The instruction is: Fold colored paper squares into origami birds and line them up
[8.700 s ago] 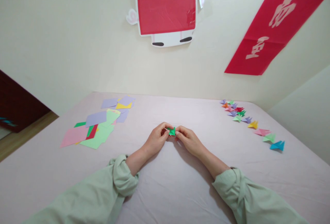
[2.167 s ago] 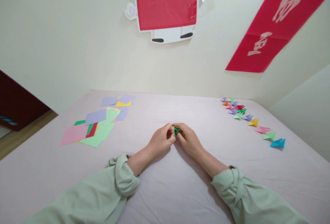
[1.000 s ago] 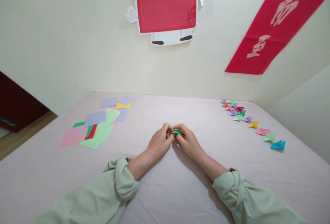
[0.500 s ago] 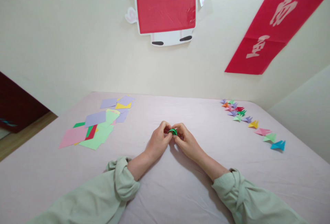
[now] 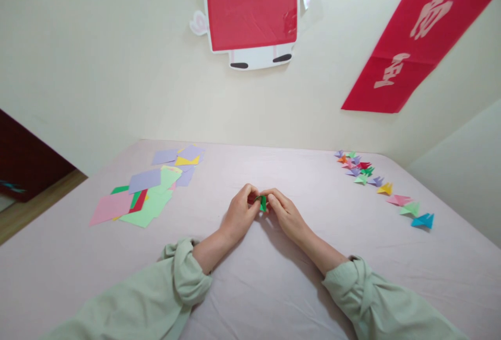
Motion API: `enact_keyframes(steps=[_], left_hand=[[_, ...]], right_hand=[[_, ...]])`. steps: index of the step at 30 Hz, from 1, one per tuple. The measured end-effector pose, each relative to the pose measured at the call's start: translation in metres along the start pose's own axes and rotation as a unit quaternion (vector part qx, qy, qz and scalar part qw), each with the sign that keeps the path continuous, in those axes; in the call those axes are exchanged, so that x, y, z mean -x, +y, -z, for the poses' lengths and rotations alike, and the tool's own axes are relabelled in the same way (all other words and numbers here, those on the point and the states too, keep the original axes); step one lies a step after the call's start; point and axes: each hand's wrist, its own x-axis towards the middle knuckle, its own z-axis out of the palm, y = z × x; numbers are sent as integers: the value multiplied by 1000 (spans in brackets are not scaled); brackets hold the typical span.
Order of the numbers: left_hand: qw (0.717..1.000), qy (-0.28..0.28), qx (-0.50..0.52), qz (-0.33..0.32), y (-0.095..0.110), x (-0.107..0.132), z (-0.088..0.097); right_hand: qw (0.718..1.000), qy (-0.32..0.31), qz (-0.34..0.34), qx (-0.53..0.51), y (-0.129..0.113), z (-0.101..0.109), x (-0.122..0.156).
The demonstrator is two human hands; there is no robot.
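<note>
A small folded piece of green paper [image 5: 262,202] is pinched between both of my hands at the middle of the pale pink cloth-covered table [image 5: 250,288]. My left hand [image 5: 239,215] grips it from the left with closed fingertips. My right hand [image 5: 285,214] grips it from the right, fingers also closed. Most of the green piece is hidden by my fingers. Both wrists rest on the cloth, in rolled-up light green sleeves.
Flat coloured paper sheets [image 5: 144,189] lie scattered at the left. A row of several small folded paper shapes [image 5: 376,180] runs along the right, ending with a blue one [image 5: 421,220]. Red paper decorations [image 5: 252,8] hang on the wall behind.
My fingers have kept working the green paper in place. It has gone from a wider, flatter shape to a narrower, upright folded one. Hands and arms stay where they were.
</note>
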Motion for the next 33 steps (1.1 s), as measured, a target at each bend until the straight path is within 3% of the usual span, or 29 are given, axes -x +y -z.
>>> enact_keyframes(steps=[14, 29, 33], left_hand=[[1000, -7, 17, 6, -3, 1, 0], [999, -27, -27, -18, 1, 3, 0], [999, -32, -31, -10, 0, 2, 0]], right_hand=[[999, -12, -11, -46, 11, -1, -2], [999, 42, -3, 23, 11, -1, -1], [999, 31, -1, 30, 11, -1, 0]])
